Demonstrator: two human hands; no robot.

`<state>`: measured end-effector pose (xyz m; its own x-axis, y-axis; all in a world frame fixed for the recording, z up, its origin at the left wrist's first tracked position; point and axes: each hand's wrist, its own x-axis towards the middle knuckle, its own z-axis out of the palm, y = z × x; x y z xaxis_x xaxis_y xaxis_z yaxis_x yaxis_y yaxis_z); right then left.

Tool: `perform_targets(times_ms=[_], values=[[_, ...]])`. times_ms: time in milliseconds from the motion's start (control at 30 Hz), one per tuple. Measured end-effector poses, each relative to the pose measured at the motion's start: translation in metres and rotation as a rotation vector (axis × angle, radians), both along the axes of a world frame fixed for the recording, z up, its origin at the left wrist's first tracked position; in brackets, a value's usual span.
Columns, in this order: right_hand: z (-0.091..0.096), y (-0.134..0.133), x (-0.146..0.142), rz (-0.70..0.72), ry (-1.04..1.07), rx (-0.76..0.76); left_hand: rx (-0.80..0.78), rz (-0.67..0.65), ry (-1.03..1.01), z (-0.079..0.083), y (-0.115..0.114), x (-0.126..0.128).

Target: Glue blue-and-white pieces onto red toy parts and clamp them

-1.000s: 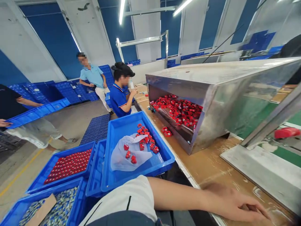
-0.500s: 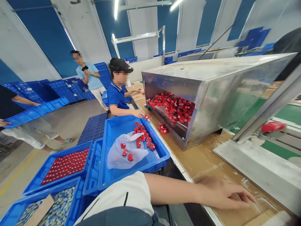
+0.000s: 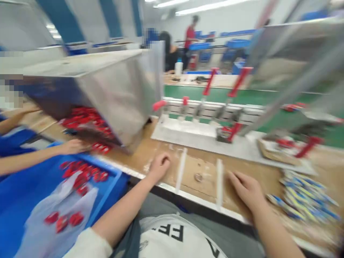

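Brown cardboard-covered workbench top is seen in a blurred frame, backed by a green conveyor belt and a grey sheet-metal tunnel housing. The left hand is laid on the bench with the fingers curled loosely under, nothing being held; its bare forearm is stretched out from a white sleeve. The right hand is rested palm down with the fingers spread flat, also empty. Between the 2 hands, 2 white upright strips are fixed across the bench, with a small round metal ring lying between them, apart from both hands. A pile of blue and yellow small parts lies just right of the right hand. Red small parts are scattered in a blue plastic tray at left, where a co-worker's hand is reaching. Letters on the white shirt are partly seen; "FF" and "A" can be read.
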<state>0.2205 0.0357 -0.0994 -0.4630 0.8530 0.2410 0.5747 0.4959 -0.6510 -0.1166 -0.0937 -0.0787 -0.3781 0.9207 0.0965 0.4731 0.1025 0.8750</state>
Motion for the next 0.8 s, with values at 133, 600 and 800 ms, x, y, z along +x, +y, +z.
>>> perform_targets(times_ms=[133,600,800], values=[[0.002,-0.011,0.021,-0.083,-0.008,-0.067,0.001,-0.027,-0.033,0.003,0.006,-0.007],[0.03,0.016,0.039,-0.342,0.435,-0.013,0.134,0.041,0.023,0.028,0.01,0.001],[0.071,0.114,0.118,-0.783,0.612,0.046,0.089,-0.007,0.0,0.032,0.04,0.011]])
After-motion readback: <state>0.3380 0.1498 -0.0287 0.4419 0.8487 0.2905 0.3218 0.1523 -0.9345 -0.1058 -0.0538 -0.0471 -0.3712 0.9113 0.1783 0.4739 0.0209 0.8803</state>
